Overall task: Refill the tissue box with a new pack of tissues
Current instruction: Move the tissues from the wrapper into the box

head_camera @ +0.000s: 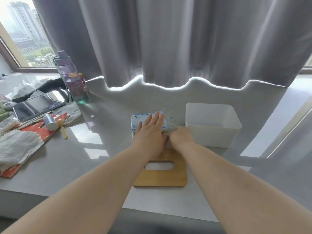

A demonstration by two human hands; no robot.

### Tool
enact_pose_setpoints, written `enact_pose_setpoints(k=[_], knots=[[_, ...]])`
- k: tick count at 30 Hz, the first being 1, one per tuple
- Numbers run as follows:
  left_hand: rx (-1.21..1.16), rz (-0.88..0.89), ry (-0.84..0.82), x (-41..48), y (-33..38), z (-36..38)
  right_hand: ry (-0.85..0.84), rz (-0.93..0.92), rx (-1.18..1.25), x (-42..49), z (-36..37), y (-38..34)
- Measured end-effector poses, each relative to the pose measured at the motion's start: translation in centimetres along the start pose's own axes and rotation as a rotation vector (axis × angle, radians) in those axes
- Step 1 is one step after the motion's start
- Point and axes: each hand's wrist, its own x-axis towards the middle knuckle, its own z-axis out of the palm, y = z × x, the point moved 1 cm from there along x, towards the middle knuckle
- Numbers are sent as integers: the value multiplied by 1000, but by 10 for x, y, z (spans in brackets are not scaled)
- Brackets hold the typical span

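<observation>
The white plastic tissue box (211,138) is sitting open, looking empty. Its flat wooden lid (162,178) is lying nearby. The blue-and-white tissue pack (140,118) is lying just beside the box. The left hand (150,132) is pressing flat on it, fingers straight. The right hand (181,136) is pinching its clear wrapper (168,119). I think unwrapping, filling and closing are all waiting.

We find the pack (140,118) on the table (104,141), the box (211,135) just right of it, and the lid (162,178) flat before both. Our left hand (150,132) lies on the pack; our right hand (181,136) pinches its right edge. Far left lies a phone (37,105), a bottle (74,81) behind it. A curtain (168,39) hangs behind all.
</observation>
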Motion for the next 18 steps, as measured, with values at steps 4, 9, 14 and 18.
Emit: enact_pose_setpoints(k=[4,9,14,18], knots=[[48,-1,-38,19,-5,7,-5,72,200,6,3,-2],[38,-7,-14,27,-11,16,-6,169,287,13,6,-7],[12,-11,98,24,-15,19,9,170,399,24,5,-10],[-80,-38,141,22,-15,20,13,291,792,28,12,-16]])
